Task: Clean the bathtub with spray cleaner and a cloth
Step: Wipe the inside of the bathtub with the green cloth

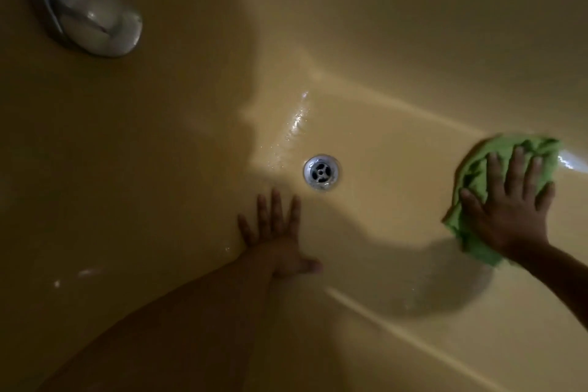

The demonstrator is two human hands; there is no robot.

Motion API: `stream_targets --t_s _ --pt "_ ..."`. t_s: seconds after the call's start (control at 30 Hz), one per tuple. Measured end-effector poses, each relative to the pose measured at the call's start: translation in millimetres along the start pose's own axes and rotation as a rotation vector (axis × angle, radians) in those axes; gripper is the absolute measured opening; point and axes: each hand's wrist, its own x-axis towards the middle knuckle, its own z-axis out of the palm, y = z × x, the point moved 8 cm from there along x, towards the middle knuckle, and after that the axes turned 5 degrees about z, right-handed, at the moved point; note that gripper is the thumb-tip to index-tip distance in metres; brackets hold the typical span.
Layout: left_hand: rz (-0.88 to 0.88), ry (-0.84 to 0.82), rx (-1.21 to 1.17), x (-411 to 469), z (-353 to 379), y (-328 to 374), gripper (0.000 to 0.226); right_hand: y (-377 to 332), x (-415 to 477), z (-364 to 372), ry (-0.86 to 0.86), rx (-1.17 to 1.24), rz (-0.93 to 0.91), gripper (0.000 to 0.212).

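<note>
I look down into a cream-yellow bathtub (381, 79). A crumpled green cloth (474, 178) lies on the tub floor at the right. My right hand (509, 204) presses flat on the cloth with fingers spread and straight. My left hand (276, 232) rests flat on the tub floor just below and left of the metal drain (321, 172), fingers spread, holding nothing. Wet streaks glisten above the drain. No spray cleaner bottle is in view.
A round chrome overflow cover (90, 6) sits on the tub's end wall at the upper left. The left half of the tub lies in deep shadow. A dark shadow falls on the floor under my right arm.
</note>
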Motion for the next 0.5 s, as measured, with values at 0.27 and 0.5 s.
stream_targets --t_s 0.27,0.5 --pt "0.018 0.022 -0.014 7 -4 3 0.143 -146 62 -10 0.108 -0.055 -0.143 0.082" --pt "0.022 0.074 -0.017 6 -6 4 0.139 -264 51 26 -0.028 -0.193 -0.498 0.079"
